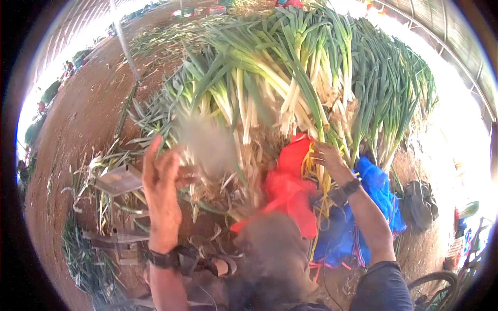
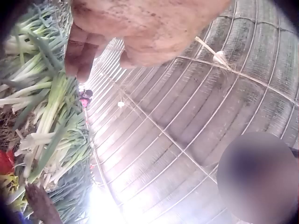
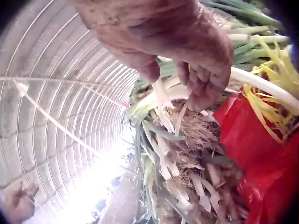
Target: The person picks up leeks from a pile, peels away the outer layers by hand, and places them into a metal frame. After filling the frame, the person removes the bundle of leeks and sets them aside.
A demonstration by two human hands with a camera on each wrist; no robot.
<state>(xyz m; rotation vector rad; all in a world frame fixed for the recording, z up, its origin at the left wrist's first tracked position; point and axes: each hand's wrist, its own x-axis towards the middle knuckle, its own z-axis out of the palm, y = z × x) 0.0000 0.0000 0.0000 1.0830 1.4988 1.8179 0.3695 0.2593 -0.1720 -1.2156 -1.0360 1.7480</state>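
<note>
My right hand (image 1: 328, 158) is at the lower end of a leek (image 1: 314, 106) at the front of a big leek heap. In the right wrist view its fingers (image 3: 205, 86) curl over a white leek stem (image 3: 261, 84), with roots hanging below. My left hand (image 1: 163, 186) is raised to the left of the heap, fingers spread and holding nothing. The left wrist view shows that hand (image 2: 145, 28) up against the roof. Beside my right hand lie a red bag (image 1: 290, 181) and yellow strips (image 1: 324, 189).
A blue mesh bag (image 1: 381, 189) lies to the right, with a dark bag (image 1: 421, 202) beyond it. On the left stands a metal frame (image 1: 119, 181) among loose leaves. Bare soil (image 1: 78, 140) stretches farther left, where a pole (image 1: 124, 41) rises.
</note>
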